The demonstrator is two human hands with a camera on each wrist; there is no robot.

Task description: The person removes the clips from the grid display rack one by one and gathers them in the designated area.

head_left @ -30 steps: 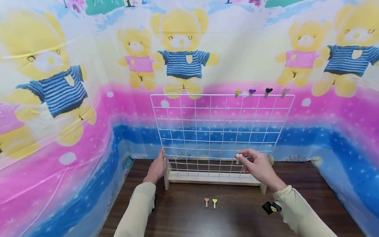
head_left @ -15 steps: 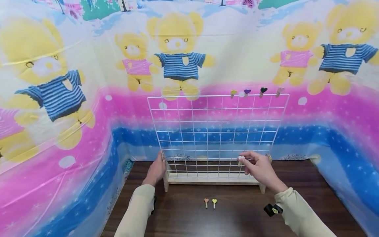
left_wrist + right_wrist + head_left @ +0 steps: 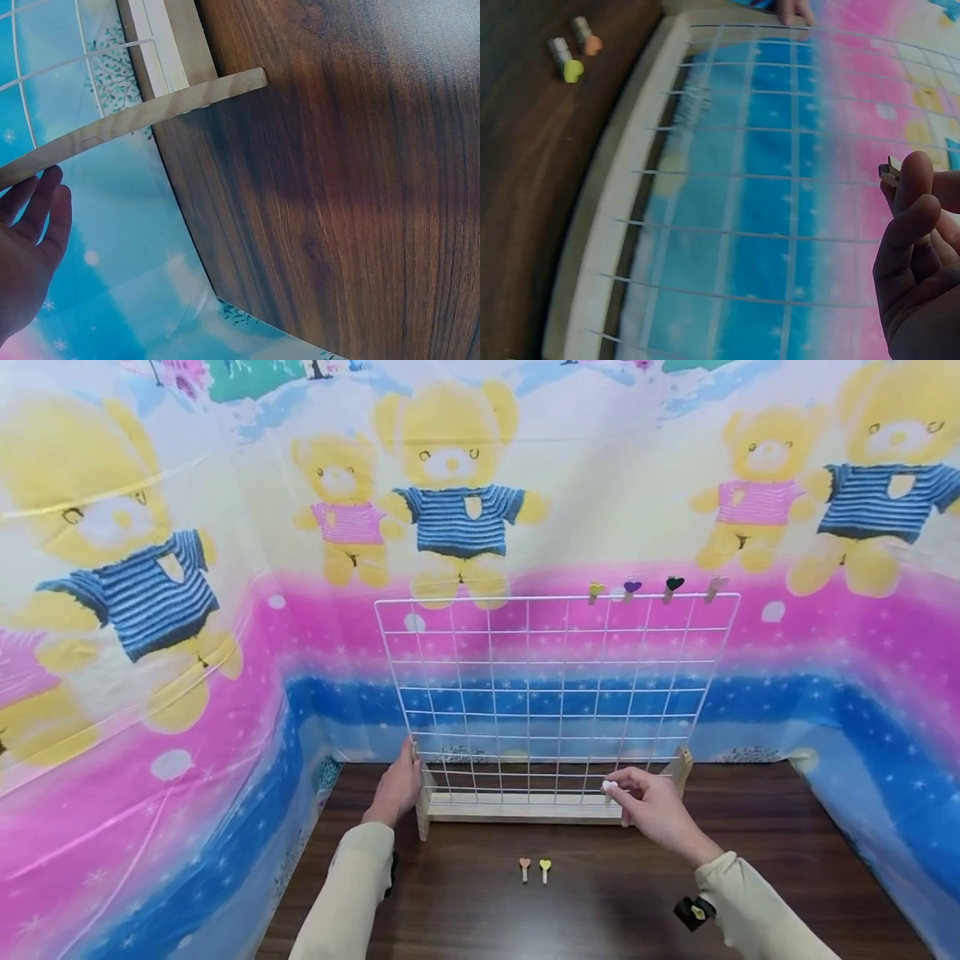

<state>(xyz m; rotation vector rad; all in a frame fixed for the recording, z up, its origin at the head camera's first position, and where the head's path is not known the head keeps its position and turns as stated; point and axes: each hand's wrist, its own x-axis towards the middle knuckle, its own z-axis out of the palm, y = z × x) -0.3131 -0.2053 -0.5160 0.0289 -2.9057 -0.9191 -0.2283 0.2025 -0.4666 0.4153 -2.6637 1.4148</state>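
Note:
My right hand (image 3: 651, 807) pinches a small wooden clothespin (image 3: 610, 787) with a white heart, just in front of the lower right part of the white wire grid (image 3: 527, 693). In the right wrist view the clothespin (image 3: 889, 171) juts from between thumb and fingertip; whether it touches a wire is unclear. My left hand (image 3: 400, 785) rests against the left post of the wooden stand (image 3: 525, 813). In the left wrist view its slightly bent fingers (image 3: 54, 217) touch the post (image 3: 150, 112); the thumb is hidden.
Heart clothespins in yellow (image 3: 596, 589), purple (image 3: 632, 587), black (image 3: 674, 585) and pink (image 3: 717, 584) sit along the grid's top wire. An orange-heart clothespin (image 3: 524, 869) and a yellow-heart one (image 3: 545, 870) lie on the dark wooden table (image 3: 465, 910). A bear-printed cloth (image 3: 600, 485) hangs behind.
My right hand has moved down with the white-heart clothespin, toward the grid's lower wires. The left hand stays at the post. The head view has shifted slightly.

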